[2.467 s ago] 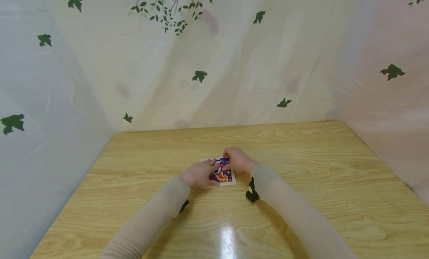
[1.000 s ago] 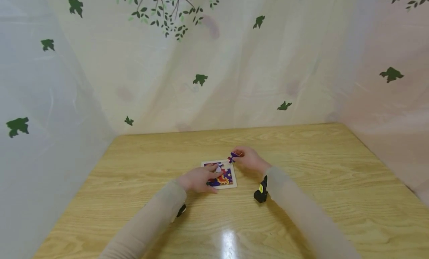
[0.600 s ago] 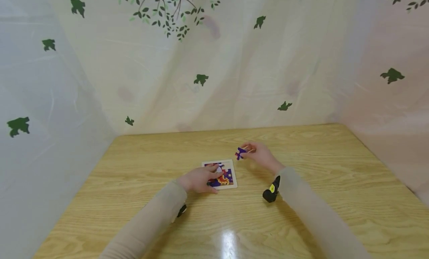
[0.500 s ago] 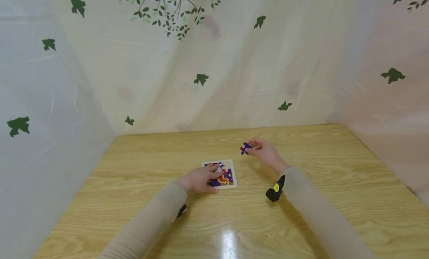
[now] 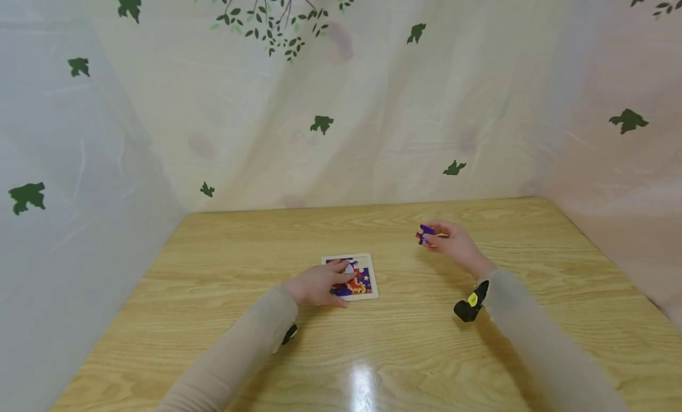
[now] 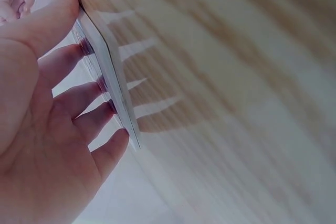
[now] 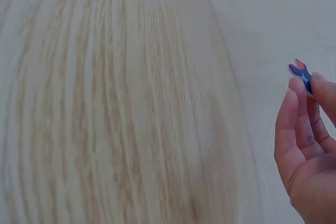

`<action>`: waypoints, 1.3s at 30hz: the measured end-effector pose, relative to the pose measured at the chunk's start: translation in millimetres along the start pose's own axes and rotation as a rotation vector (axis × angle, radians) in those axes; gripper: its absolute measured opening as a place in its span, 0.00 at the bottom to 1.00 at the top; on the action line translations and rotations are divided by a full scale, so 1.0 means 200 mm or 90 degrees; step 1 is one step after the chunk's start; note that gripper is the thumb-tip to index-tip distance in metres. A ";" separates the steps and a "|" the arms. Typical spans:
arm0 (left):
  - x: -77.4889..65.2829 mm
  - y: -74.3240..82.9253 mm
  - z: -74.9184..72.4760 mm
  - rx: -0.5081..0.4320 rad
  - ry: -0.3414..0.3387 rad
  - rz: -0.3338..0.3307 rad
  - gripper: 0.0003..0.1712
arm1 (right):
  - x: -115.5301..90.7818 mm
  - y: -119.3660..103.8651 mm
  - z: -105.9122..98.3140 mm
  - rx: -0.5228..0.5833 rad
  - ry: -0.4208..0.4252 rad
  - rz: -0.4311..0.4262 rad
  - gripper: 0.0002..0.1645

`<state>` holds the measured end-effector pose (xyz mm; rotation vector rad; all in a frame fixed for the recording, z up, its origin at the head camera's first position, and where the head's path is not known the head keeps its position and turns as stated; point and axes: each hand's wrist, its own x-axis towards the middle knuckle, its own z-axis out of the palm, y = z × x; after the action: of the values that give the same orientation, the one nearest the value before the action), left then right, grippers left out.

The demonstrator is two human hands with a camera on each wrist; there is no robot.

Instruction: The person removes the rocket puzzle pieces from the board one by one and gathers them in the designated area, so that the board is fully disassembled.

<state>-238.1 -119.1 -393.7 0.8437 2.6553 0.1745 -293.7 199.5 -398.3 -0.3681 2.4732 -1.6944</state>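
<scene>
A small square jigsaw puzzle [image 5: 375, 289] with a pale frame lies on the table, showing a purple, red and yellow picture. Its far right corner shows bare pale backing where a piece is out. My left hand [image 5: 315, 285] rests spread across the puzzle's left part, covering some of the picture. In the left wrist view its fingertips press on the puzzle's face [image 6: 108, 85], the thumb along the edge. Off to the right, raised over the table, my right hand [image 5: 453, 244] pinches a purple and red puzzle piece [image 5: 424, 234] between thumb and fingers.
The wood-grain table [image 5: 256, 240] reaches back to a pale curtain [image 5: 367, 163] with green bird shapes and leafy branches. Similar sheets close off both sides. A black wrist camera [image 5: 469, 305] hangs under the right sleeve.
My right hand has lifted the puzzle piece out of the far right corner and carried it rightward, away from the puzzle. My left hand has stayed on the puzzle, shifting slightly.
</scene>
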 end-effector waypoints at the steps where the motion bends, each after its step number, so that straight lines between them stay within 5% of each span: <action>1: 0.00 0.00 0.00 0.002 0.000 -0.001 0.39 | 0.00 0.01 -0.02 -0.003 0.002 0.003 0.26; 16: 0.00 0.00 0.02 0.006 -0.002 -0.010 0.39 | -0.06 0.14 -0.22 -0.132 -0.061 0.040 0.21; 39: 0.00 0.00 0.01 -0.004 -0.008 -0.014 0.38 | -0.08 0.16 -0.22 -0.335 -0.030 0.040 0.21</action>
<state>-236.7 -118.9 -395.7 0.8116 2.6502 0.1720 -293.0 253.2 -412.3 -0.3653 2.8294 -0.9754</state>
